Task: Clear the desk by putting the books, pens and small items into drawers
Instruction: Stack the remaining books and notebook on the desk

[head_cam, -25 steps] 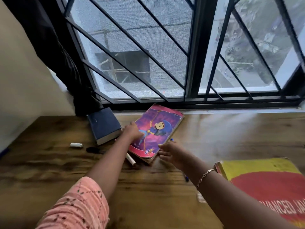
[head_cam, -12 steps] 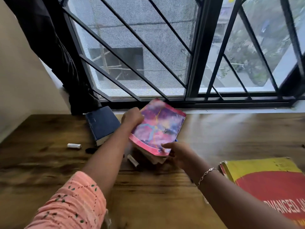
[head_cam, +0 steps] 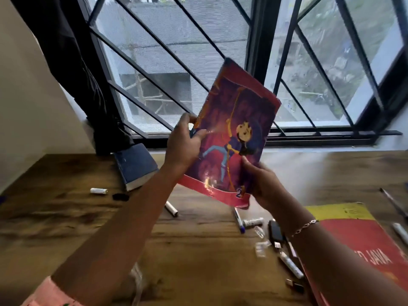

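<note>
**A:** What carried the things?

**B:** Only the worktop [head_cam: 66, 217]. A thick blue book [head_cam: 134, 166] lay at ten o'clock, close to the back edge. Just in front of it were a white cylinder [head_cam: 98, 190] and a small black piece [head_cam: 120, 197], perhaps a cap; it was too blurred to tell. A yellow and red book [head_cam: 364, 244] lay flat at four o'clock, with pens [head_cam: 238, 219] and a black stick [head_cam: 276, 234] scattered beside its left edge.

**A:** And the edges and room?

**B:** The back edge ran under the window [head_cam: 176, 51]. The far left corner sat against the wall at nine o'clock, beside a dark curtain [head_cam: 72, 62]. Bare wood spread widely from six to eight o'clock, under the left forearm. The four o'clock side was crowded.

**A:** Where was the picture book [head_cam: 234, 140]?

**B:** It was off the worktop, held up before the window, with its top leaning towards one o'clock. The left hand [head_cam: 183, 146] gripped its long left edge, thumb on the cover and fingers [head_cam: 186, 120] curled behind. The right hand [head_cam: 262, 186] pinched the lower right corner, thumb in front.

**A:** How did it look?

**B:** It was thin and soft. The cover was purple and magenta with a pink-red band along the bottom. A cartoon figure in blue hung from an orange rope, and there was a "2" near the lower corner. That corner curled slightly, and glare lit the bottom.
</note>
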Motion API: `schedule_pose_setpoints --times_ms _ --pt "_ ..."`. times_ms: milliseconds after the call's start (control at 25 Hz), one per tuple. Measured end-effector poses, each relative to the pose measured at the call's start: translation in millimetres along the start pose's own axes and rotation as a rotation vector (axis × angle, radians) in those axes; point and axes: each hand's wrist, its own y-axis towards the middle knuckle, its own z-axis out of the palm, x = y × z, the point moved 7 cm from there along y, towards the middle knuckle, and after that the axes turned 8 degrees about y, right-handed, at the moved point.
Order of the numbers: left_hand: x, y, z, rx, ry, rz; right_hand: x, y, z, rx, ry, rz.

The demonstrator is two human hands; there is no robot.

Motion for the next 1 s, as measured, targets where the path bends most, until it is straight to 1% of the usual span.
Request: schedule_pose_setpoints --times_ms 80,160,240,320,400,560,640,840,920,1000 --pt "-9.7 -25.6 14.9 0.048 -0.205 -0.096 29.8 -20.6 -23.7 0.023 -0.041 -0.099" --pt "-17.7 -54.6 35.5 0.13 -0.369 -0.196 52.1 -42.2 -48.3 0.029 -0.112 -0.152" --pt "-25.2 -90.6 60.6 0.225 -0.5 -0.3 63.2 -64.3 -79.0 0.026 -0.208 -0.143" --pt "-37.5 -130.1 91.4 0.324 -0.529 -0.41 73.0 -89.6 -116.4 0.025 -0.302 -0.115" --pt "-48.5 -164.4 121.1 0.42 -0.485 -0.484 79.6 -111.3 -152.9 -0.006 -0.381 -0.087" --pt "-61.4 -212.7 168.0 0.555 -0.403 -0.565 80.3 -142.9 -210.8 -0.066 -0.493 -0.02" --pt "-62.3 -229.9 183.4 0.63 -0.332 -0.573 75.7 -153.4 -232.7 -0.079 -0.555 0.02" --pt "-62.1 -260.3 205.3 0.789 -0.085 -0.506 59.8 -169.3 -276.7 -0.133 -0.648 0.144" --pt "-59.5 -266.7 208.0 0.836 -0.009 -0.507 55.3 -174.5 -282.4 -0.143 -0.773 0.168" --pt "-59.8 -269.9 208.6 0.848 0.066 -0.506 56.5 -178.4 -284.6 -0.15 -0.975 0.162"
